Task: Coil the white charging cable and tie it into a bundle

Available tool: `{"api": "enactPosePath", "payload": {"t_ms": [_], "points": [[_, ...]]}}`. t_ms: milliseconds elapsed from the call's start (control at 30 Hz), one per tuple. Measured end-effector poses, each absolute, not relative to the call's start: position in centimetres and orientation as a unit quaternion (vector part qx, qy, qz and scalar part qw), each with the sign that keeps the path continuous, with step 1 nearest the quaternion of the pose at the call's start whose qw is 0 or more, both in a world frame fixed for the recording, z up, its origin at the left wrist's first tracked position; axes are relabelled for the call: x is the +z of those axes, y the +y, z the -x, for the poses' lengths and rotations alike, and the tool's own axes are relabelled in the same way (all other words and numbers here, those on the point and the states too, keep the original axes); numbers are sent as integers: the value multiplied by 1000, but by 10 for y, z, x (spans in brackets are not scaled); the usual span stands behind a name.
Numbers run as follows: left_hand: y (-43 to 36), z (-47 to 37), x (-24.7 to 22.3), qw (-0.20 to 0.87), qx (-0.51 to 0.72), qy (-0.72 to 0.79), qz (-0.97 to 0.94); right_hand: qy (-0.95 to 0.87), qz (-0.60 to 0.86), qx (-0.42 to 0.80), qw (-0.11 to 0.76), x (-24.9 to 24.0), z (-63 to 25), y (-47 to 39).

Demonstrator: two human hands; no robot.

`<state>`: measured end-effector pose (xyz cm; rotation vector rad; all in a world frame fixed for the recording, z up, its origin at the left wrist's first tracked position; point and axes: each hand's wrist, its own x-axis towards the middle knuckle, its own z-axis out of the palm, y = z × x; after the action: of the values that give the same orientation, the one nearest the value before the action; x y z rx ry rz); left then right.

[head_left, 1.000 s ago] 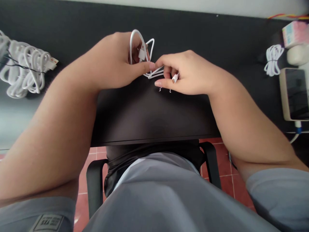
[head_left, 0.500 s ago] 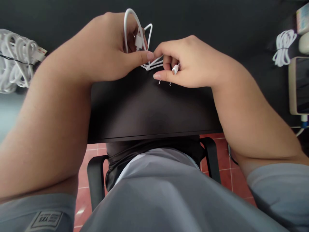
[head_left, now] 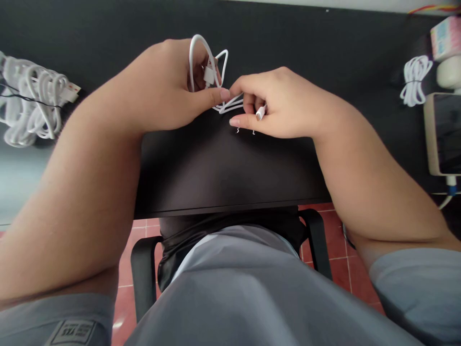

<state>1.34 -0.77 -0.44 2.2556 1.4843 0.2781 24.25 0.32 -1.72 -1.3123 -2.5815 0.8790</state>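
A white cable (head_left: 198, 39) runs in loops between my two hands above the dark table (head_left: 223, 168). My left hand (head_left: 180, 86) is closed on its loops, with a white plug (head_left: 209, 75) showing beside the curled fingers. The left thumb reaches right, close to the right index fingertip. My right hand (head_left: 268, 101) is closed on the cable's other side, and a small white connector (head_left: 260, 113) sticks out between its fingers and thumb. Two short curly white bits (head_left: 237, 130) show just below the right thumb.
Bundled white cables (head_left: 36, 98), bound with a black tie, lie at the left. On the right are a small coiled white cable (head_left: 416, 80), a pink and white box (head_left: 445, 38), a white rounded object (head_left: 448, 73) and a beige device with a dark screen (head_left: 446, 134). Chair armrests flank my lap.
The view has shifted, so the table and both hands sit slightly lower and the table's far edge shows. Both hands keep nearly the same hold on the cable.
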Motion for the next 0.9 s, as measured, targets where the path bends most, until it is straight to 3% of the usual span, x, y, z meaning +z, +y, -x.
{"api": "enactPosePath", "payload": {"t_ms": [900], "points": [[-4,-13,-9,211,108,545,-804,-869,420,259,44,-14,-242,2]]}}
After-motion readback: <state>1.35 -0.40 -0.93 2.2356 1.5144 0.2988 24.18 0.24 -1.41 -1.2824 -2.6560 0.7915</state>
